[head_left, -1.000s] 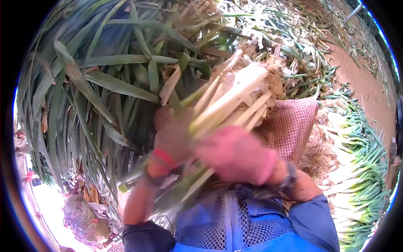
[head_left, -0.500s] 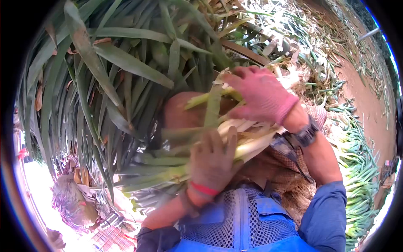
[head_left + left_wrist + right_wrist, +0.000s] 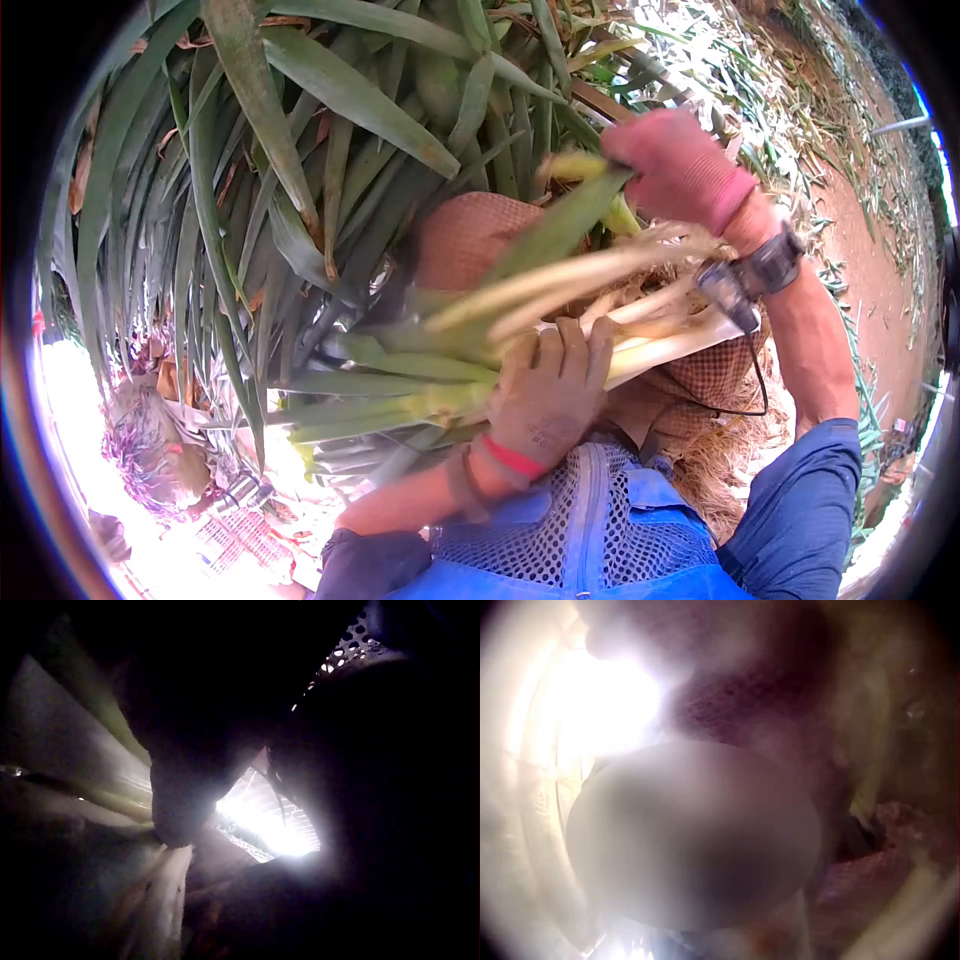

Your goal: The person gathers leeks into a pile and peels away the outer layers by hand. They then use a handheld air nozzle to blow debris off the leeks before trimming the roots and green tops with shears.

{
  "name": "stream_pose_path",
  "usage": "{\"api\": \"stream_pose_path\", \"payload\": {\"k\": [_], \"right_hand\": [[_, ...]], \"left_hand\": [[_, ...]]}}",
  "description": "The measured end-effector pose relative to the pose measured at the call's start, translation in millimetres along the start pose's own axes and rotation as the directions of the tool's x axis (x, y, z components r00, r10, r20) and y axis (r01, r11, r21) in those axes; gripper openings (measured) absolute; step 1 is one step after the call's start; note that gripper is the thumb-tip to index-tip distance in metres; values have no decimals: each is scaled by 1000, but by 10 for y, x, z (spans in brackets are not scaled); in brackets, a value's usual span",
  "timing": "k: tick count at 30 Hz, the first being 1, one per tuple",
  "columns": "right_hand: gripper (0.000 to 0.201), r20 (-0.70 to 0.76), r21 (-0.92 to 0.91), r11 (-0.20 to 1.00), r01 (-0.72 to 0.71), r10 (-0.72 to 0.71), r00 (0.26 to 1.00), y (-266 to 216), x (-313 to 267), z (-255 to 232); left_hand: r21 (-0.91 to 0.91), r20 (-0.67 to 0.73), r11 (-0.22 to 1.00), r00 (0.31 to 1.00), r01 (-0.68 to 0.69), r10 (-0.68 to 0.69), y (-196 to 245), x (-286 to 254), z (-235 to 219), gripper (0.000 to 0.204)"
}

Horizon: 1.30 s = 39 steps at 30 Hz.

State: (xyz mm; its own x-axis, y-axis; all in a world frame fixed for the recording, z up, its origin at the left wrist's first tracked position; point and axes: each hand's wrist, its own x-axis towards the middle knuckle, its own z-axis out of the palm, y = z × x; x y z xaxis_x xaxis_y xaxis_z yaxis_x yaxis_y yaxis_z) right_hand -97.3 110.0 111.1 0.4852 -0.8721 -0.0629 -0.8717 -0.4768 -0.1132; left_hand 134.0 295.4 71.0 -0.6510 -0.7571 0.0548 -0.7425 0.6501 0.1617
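A bundle of leeks lies across the person's lap, pale stalks to the right and green leaves to the left. The gloved left hand grips it from above, fingers over the stalks. In the dark left wrist view, leek stalks show beside that hand. Farther up and to the right, the right hand in a pink glove holds a green leek leaf, with a yellowed piece beside it. Blurred pale stalks slope beneath this leaf. The right wrist view is mostly blur and glare, with pink glove fabric near the top.
A tall heap of leeks hangs over the left side. Checked cloth covers the knee. Dry roots lie beside the lap. Leaf scraps litter the ground at upper right, and a red basket stands at lower left.
The hands, close together at first, have spread apart. The right hand has moved up and right, taking hold of a leaf. The left hand has shifted right and keeps hold of the bundle.
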Motion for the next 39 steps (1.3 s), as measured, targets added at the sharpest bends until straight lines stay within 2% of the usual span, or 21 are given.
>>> {"api": "stream_pose_path", "payload": {"k": [3,5,9,11,14,19,21,22,23,24,25,26,28,30,31,32,33,34,35,36,39], "right_hand": [[6,-231,-61,998,-15,0,973,422,18,-152],[5,-120,30,998,-53,56,991,470,-59,-264],[7,2,129,989,-68,69,998,27,-265,-275],[8,-2,139,989,-45,46,999,-87,-379,-246],[12,-176,75,990,116,-101,979,-177,-510,-318],[16,-275,-4,997,77,-75,958,599,-527,-671],[10,-382,-51,995,-86,60,922,1176,-431,-864],[12,-428,-142,947,-289,204,880,1599,-431,-1129],[17,-485,-221,848,-481,332,809,2073,-486,-1475],[28,-479,-177,732,-657,519,708,2663,-631,-1844],[39,-460,-137,581,-802,680,571,3025,-730,-2054],[39,-457,-140,583,-800,679,574,2974,-728,-2037],[51,-475,-372,703,-606,416,775,2546,-771,-1910],[52,-381,-486,761,-430,259,888,1463,-720,-1581],[43,-220,-59,931,-361,341,914,1111,-691,-1352],[32,-183,168,964,-208,238,954,789,-750,-1024],[21,-42,223,963,-153,167,985,295,-757,-846],[25,97,244,966,-86,64,993,-20,-755,-722],[34,126,131,979,-158,142,982,-279,-805,-527],[40,-11,158,978,-137,141,990,-499,-829,-324],[27,-83,40,999,-24,28,996,-646,-900,149]], "left_hand": [[-1,-7,1000,1000,-4,4,-21,-22,-18,89],[-238,21,969,998,60,-56,-63,15,-124,84],[-334,-70,942,998,-25,2,-312,167,-407,79],[-252,-209,967,975,24,-79,-509,255,-476,77],[-195,-188,967,962,162,-199,-841,350,-296,75],[-409,4,891,977,197,-214,-839,273,-257,69],[-422,23,883,976,205,-216,-756,233,-278,72],[-401,48,883,968,243,-245,-702,211,-271,71],[-380,73,882,960,279,-272,-656,174,-263,70],[-363,-21,900,964,240,-266,-636,99,-190,68],[-367,-18,898,963,244,-270,-615,67,-180,68],[-376,-66,897,959,231,-275,-598,48,-177,64],[-386,-117,897,954,213,-277,-592,69,-174,60],[-386,-27,886,957,258,-290,-603,80,-170,51],[-390,-28,886,958,253,-286,-605,94,-153,51],[-379,-33,888,956,258,-292,-606,96,-132,48],[-369,-38,891,954,265,-299,-600,97,-111,45],[-369,-38,891,954,264,-298,-592,102,-92,45],[-347,-44,899,953,268,-301,-581,99,-77,44],[-324,-48,908,953,267,-298,-566,91,-74,44],[-285,-21,919,957,272,-290,-525,100,-92,42]]}}
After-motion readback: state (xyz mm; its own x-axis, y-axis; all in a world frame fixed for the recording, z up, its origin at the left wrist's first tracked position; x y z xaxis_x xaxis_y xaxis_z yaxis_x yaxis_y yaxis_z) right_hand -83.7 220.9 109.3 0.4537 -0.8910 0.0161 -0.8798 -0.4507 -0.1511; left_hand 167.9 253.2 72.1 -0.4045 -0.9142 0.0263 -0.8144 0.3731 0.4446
